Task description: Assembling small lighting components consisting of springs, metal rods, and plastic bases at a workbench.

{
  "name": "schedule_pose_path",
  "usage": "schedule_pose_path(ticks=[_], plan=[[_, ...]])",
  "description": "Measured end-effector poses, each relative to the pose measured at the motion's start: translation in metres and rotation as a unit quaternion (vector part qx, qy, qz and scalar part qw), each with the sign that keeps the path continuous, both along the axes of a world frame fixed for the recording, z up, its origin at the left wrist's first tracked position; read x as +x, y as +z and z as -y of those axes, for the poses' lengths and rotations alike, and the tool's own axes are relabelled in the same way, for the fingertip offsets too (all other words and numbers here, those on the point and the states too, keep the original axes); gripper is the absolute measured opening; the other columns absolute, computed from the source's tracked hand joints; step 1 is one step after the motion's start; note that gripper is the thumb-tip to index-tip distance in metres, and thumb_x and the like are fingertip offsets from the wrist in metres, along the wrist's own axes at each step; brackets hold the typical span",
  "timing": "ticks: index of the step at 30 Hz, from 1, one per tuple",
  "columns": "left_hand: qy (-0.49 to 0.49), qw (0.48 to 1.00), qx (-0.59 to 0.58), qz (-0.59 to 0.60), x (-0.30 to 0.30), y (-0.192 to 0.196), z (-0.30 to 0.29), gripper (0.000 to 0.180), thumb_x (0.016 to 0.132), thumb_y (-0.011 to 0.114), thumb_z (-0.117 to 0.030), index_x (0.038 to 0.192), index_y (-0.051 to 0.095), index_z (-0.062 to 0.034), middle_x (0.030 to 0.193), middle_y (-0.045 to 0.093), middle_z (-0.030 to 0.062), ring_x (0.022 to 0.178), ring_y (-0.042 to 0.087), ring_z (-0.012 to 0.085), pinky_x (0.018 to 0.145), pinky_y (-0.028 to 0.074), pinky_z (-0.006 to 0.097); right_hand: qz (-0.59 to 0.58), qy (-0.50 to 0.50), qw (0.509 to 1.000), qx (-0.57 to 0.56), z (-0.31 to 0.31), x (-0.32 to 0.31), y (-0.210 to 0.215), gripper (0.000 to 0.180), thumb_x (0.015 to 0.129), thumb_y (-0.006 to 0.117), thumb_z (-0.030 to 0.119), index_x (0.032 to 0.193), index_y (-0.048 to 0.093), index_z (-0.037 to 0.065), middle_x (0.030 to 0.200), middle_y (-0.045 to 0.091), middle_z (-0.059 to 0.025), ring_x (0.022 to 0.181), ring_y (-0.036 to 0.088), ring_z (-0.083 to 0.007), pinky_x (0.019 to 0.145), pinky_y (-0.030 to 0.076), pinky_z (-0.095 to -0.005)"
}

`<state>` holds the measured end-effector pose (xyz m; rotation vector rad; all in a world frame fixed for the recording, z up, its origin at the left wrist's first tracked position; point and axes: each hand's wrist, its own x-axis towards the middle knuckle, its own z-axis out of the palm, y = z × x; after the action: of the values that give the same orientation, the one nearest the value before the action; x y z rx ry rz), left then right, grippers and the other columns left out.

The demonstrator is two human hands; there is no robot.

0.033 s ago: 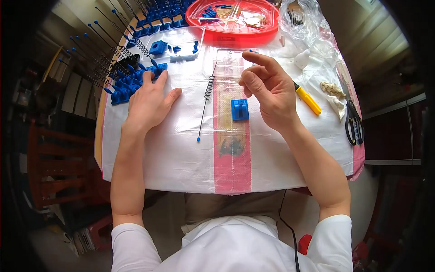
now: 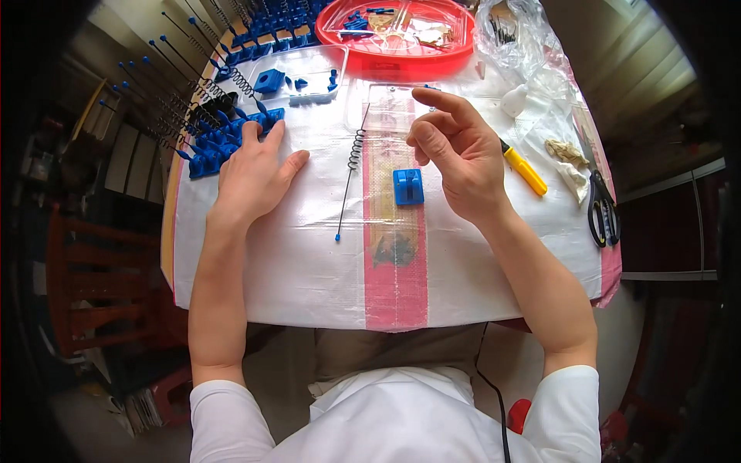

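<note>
My left hand (image 2: 258, 174) rests at the left, fingers apart and holding nothing visible. Its fingertips reach the near edge of a row of blue plastic pieces (image 2: 207, 160) with upright coil springs and rods; whether they touch is hard to tell. Raised over the right of the table, my right hand (image 2: 463, 158) is half curled with its index finger stretched out, and nothing shows in it. Just left of it lies a small blue block (image 2: 408, 187) with a raised middle ridge. A thin dark rod with a coiled spring (image 2: 356, 150) and a blue tip lies between my hands.
At the back stand a red basin (image 2: 394, 68) with blue parts inside and a clear plastic tray (image 2: 312, 94). To the right lie a yellow-handled tool (image 2: 526, 171), black-handled scissors (image 2: 602, 210), a white bulb (image 2: 513, 101) and a clear plastic bag (image 2: 532, 48).
</note>
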<state>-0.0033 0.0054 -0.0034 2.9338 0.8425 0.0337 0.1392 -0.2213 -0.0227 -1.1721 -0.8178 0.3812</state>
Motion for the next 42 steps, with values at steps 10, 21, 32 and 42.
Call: schedule_pose_path(ticks=[10, 21, 32, 42], plan=[[0.0, 0.999, -0.009, 0.032, 0.0, -0.003, -0.002, 0.062, 0.091, 0.062, -0.045, 0.139, 0.049, -0.0074, 0.135, 0.046, 0.0221, 0.11, 0.061, 0.0403, 0.093, 0.048, 0.046, -0.004, -0.006, 1.0, -0.004, 0.001, 0.001, 0.002, 0.04, 0.097, 0.063, 0.013, 0.133, 0.052, 0.0, 0.088, 0.064, -0.0058, 0.077, 0.056, -0.009, 0.069, 0.046, -0.0237], [-0.215, 0.935, -0.137, 0.245, 0.008, 0.001, 0.013, 0.022, 0.088, 0.06, 0.003, 0.109, 0.065, -0.0025, 0.088, 0.057, 0.0102, 0.077, 0.06, 0.0219, 0.066, 0.05, 0.03, -0.007, -0.116, 0.993, -0.011, -0.001, 0.007, -0.002, 0.032, 0.096, 0.063, 0.015, 0.124, 0.057, 0.001, 0.08, 0.065, -0.0036, 0.07, 0.056, -0.0063, 0.063, 0.046, -0.0212], [-0.423, 0.881, 0.003, 0.21, 0.02, -0.02, 0.02, 0.037, 0.073, 0.067, 0.009, 0.104, 0.072, -0.0118, 0.112, 0.059, 0.0112, 0.089, 0.062, 0.0248, 0.075, 0.055, 0.034, -0.026, -0.122, 0.992, -0.004, -0.001, 0.011, -0.002, 0.031, 0.096, 0.063, 0.014, 0.123, 0.056, 0.0, 0.079, 0.064, -0.003, 0.068, 0.054, -0.0055, 0.061, 0.045, -0.0203], [-0.422, 0.851, -0.033, 0.311, 0.022, -0.011, 0.016, 0.025, 0.08, 0.062, 0.009, 0.1, 0.06, -0.0039, 0.113, 0.059, 0.0127, 0.088, 0.062, 0.0244, 0.079, 0.053, 0.032, -0.03, -0.125, 0.992, 0.007, -0.001, 0.013, -0.002, 0.031, 0.096, 0.063, 0.013, 0.123, 0.056, -0.001, 0.08, 0.064, -0.0033, 0.069, 0.055, -0.0058, 0.062, 0.045, -0.0198]])
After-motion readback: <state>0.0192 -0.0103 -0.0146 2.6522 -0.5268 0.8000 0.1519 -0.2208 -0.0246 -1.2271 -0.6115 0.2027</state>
